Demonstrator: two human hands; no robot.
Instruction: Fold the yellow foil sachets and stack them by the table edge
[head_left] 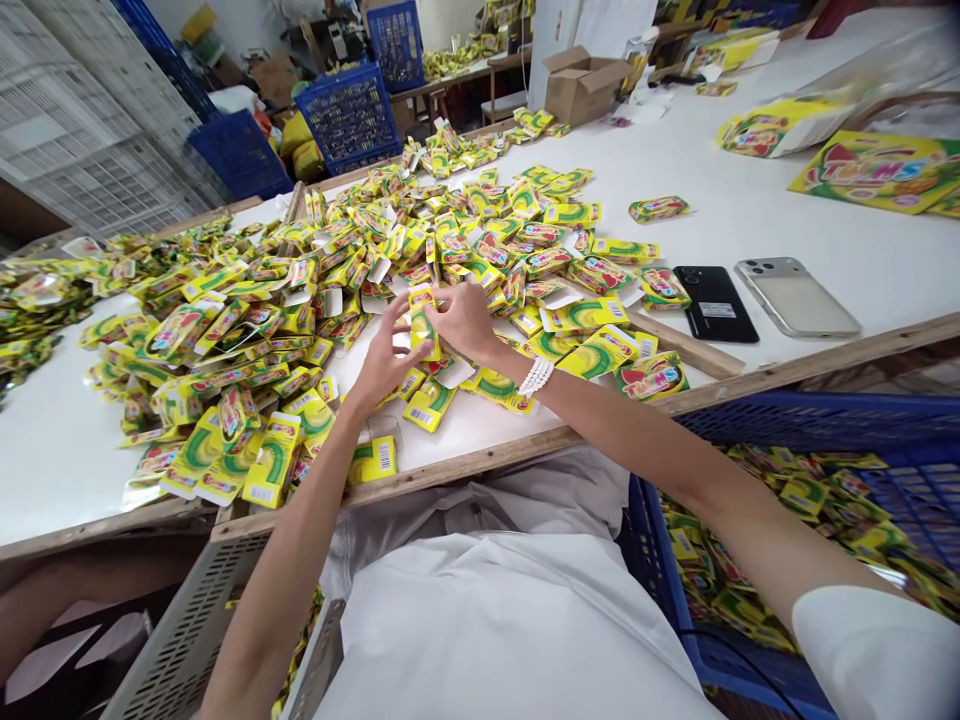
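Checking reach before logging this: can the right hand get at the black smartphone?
Probably yes. The right hand is over the table, and only low, flat yellow sachets lie between it and the black smartphone; nothing tall stands in the way.

This is a packing workshop — a long white counter (pixel 750 230) lies heaped with printed yellow sachets (pixel 337 300). Blue plastic crates (pixel 750 430) and stacked white crates (pixel 90 130) stand close around it.

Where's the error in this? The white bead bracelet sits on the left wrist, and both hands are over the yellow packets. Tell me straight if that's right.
The wrist is wrong: the head view shows the white bead bracelet on the right wrist, not the left. The right hand and left hand are over the yellow packets, as you said.
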